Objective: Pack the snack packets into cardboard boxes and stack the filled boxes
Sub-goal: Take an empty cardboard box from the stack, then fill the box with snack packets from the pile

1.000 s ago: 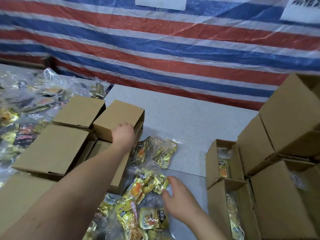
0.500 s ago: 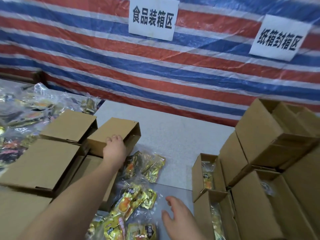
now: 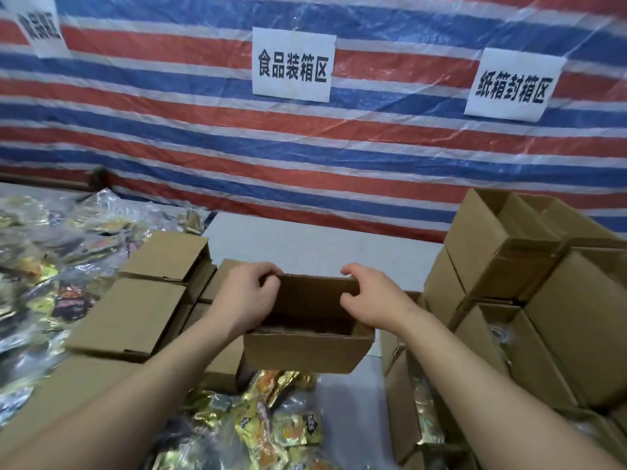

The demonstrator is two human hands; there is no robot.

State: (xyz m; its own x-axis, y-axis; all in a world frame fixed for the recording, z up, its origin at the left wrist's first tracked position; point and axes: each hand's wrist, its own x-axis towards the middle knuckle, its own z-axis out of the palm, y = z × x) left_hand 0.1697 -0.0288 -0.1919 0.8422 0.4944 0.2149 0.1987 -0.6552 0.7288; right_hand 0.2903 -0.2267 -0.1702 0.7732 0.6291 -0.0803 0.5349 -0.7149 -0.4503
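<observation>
- At far left, a heap of clear bags of snack packets (image 3: 44,252) lies on the surface, blurred and glinting.
- Just right of it sit flat, closed cardboard boxes (image 3: 135,317), packed side by side and touching.
- The left hand (image 3: 249,298) grips the left end of an open cardboard box (image 3: 305,347), fingers curled over the far rim and the palm against the side wall.
- That open box is held up in the middle, above the surface and above the packets below it; its mouth faces the camera and nothing can be made out inside it.
- Under and in front of the box, gold snack packets (image 3: 271,415) in clear wrap lie in a loose pile.
- The right hand (image 3: 373,300) grips the right end of the same box, fingers hooked over the far rim and thumb low on the inner edge.
- A bare patch of grey surface (image 3: 322,245) shows behind the box.
- At right, a stack of boxes (image 3: 543,300) rises in tiers; some are open, with clear-wrapped packets visible inside the lower ones.
- Behind everything hangs a striped tarp (image 3: 203,147) bearing white paper signs (image 3: 293,67).
</observation>
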